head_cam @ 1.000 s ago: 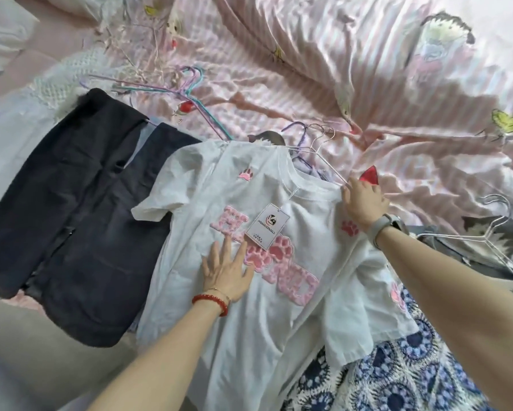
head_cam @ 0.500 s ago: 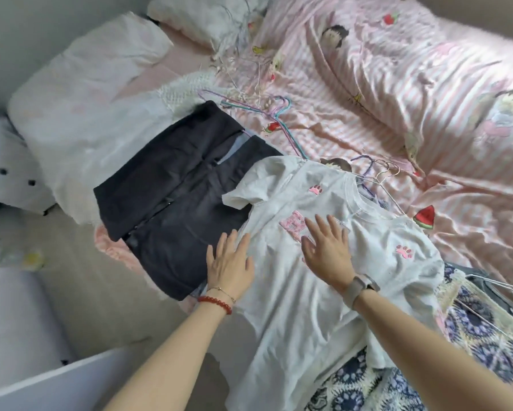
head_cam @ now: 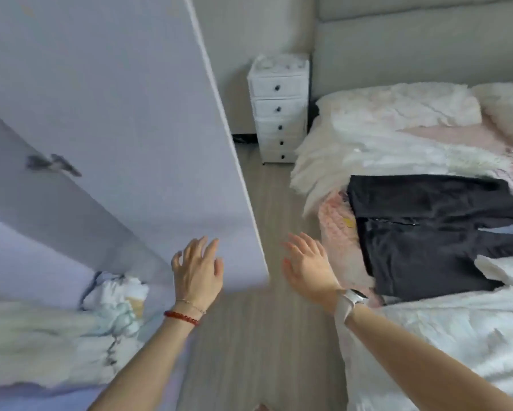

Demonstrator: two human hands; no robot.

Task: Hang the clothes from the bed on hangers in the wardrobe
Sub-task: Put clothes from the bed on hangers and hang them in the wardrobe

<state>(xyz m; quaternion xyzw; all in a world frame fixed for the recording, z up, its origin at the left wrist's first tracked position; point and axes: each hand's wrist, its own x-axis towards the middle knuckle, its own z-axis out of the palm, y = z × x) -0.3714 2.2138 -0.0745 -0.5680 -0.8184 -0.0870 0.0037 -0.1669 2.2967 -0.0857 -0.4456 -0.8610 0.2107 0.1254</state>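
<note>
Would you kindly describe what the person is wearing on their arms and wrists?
Both forearms are bare, with no sleeves in view. The left hand has a red beaded bracelet and a thin chain bracelet at the wrist. The right hand has a white wristwatch on a white strap.

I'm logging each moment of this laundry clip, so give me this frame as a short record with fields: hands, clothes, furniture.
left hand: left hand, open, fingers spread, holds nothing, in front of the wardrobe door
right hand: right hand, open, empty, over the floor
clothes: dark garment lies flat on the bed; white t-shirt partly in view at the right edge
furniture: white drawer unit beside the bed
</note>
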